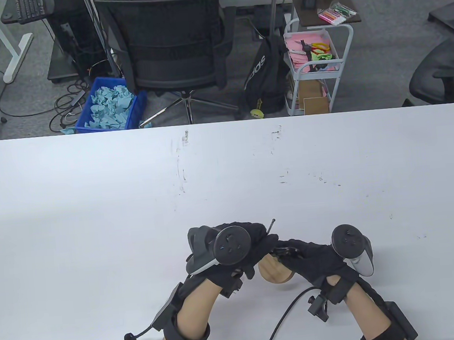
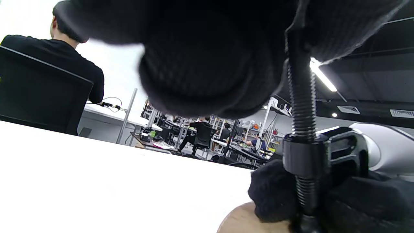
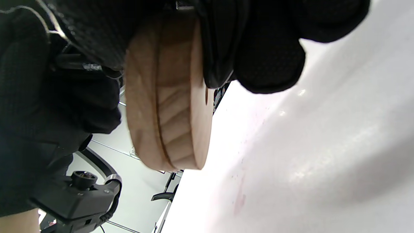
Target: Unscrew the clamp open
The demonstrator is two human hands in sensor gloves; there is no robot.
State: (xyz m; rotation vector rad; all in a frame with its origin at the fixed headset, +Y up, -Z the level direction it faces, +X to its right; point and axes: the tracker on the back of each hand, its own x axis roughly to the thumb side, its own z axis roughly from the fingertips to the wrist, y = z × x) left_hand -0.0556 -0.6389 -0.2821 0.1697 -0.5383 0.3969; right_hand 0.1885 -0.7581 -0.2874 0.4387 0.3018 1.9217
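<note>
A black screw clamp [image 1: 282, 250] is held above the table between both hands. It is clamped on two stacked round wooden discs [image 1: 275, 273]. My left hand [image 1: 253, 241] grips the top of the threaded screw [image 2: 302, 106], whose thin sliding bar [image 1: 273, 224] sticks out past the fingers. My right hand [image 1: 298, 253] holds the clamp frame [image 2: 343, 152] and wraps around the discs [image 3: 168, 106]. In the left wrist view the screw passes through the frame's collar [image 2: 304, 157] down toward a disc [image 2: 239, 223]. The screw's tip and the clamp's jaw are hidden by the gloves.
The white table [image 1: 135, 209] lies beneath the hands, which are near its front edge. Glove cables [image 1: 287, 311] trail off the front. An office chair [image 1: 172, 44], a blue bin [image 1: 110, 104] and a white cart [image 1: 313, 67] stand beyond the far edge.
</note>
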